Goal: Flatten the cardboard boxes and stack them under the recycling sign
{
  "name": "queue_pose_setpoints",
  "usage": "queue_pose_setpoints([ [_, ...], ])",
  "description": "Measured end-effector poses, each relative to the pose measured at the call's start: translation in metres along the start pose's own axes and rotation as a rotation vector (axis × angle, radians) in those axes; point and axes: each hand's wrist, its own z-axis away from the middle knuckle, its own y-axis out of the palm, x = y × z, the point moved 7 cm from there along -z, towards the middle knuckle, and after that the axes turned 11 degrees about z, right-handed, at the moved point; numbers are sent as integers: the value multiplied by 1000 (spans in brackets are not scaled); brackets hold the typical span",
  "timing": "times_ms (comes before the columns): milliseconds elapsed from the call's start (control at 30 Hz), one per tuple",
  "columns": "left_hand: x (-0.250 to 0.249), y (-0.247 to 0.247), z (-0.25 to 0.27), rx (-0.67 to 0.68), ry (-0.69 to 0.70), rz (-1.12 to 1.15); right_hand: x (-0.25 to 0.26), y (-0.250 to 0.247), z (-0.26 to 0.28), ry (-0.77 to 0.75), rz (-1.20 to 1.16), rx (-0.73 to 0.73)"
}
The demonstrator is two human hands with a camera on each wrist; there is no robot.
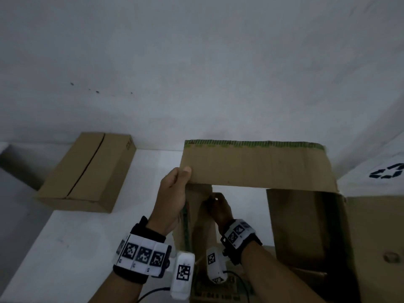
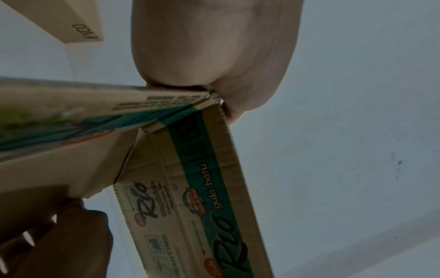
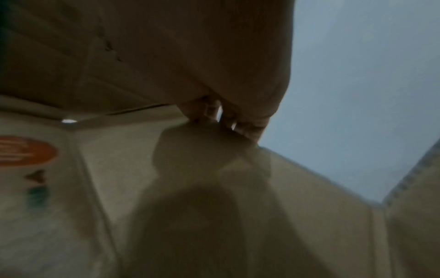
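A: What's up on head cam?

B: I've got the open box [image 1: 306,226] right in front, on the white desk [image 1: 65,248], w/ its far flap [image 1: 258,165] raised. My left hand [image 1: 172,193] has that flap's left corner, thumb on the near face, fingers [image 2: 240,105] wrapped round the edge. Clamped on cardboard, def.

A: Right hand?

B: The right hand [image 1: 218,208] is lower, inside the box opening, up against the narrow left side panel [image 1: 196,215]. It's dark in there. Right wrist cam is blurry; I see fingers [image 3: 247,127] curled by a cardboard edge, but whether they actually grip it, can't tell.

A: Print on the box?

B: Left wrist cam shows a teal stripe and "Rio gula batu" on the flap's outer face [image 2: 202,197].

A: Other boxes?

B: One closed box [image 1: 87,173], still full shape, on the desk well to the left, against the wall [image 1: 196,62]. Reads "PICO" on its end [image 2: 88,32].

A: Recycling sign?

B: Far right, black arrows symbol [image 1: 387,173] on a white sheet, just beyond the open box's right side.
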Motion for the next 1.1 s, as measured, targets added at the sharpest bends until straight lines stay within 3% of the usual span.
queue_pose_setpoints([
  [67,3,-3,-4,-29,1,3,5,-11,12,-74,38,-51],
  [167,8,-9,-9,-74,-16,17,9,-47,31,-244,385,-296],
  [367,18,-6,-12,-56,-63,-39,-11,-118,44,-242,689,-675],
  [400,17,-4,-12,-50,-64,-43,-19,-124,38,-205,724,-634],
  [533,8,5,-11,-30,-35,-51,-64,-134,5,100,900,-224],
  [633,5,11,-12,-2,-32,-55,-70,-148,0,144,1038,-182],
  [733,7,12,-15,5,-25,-68,-63,-153,14,84,1015,-211],
  [800,10,9,-17,-3,-28,-70,-48,-157,35,-49,885,-353],
  [900,13,0,-20,-7,-34,-67,-20,-174,91,-267,673,-682],
  [1000,16,-10,-21,2,-36,-75,2,-212,146,-254,719,-1025],
  [1033,16,-13,-21,8,-37,-67,2,-225,151,-242,722,-1048],
  [1100,16,-16,-20,23,-39,-49,-6,-248,144,-205,846,-946],
])
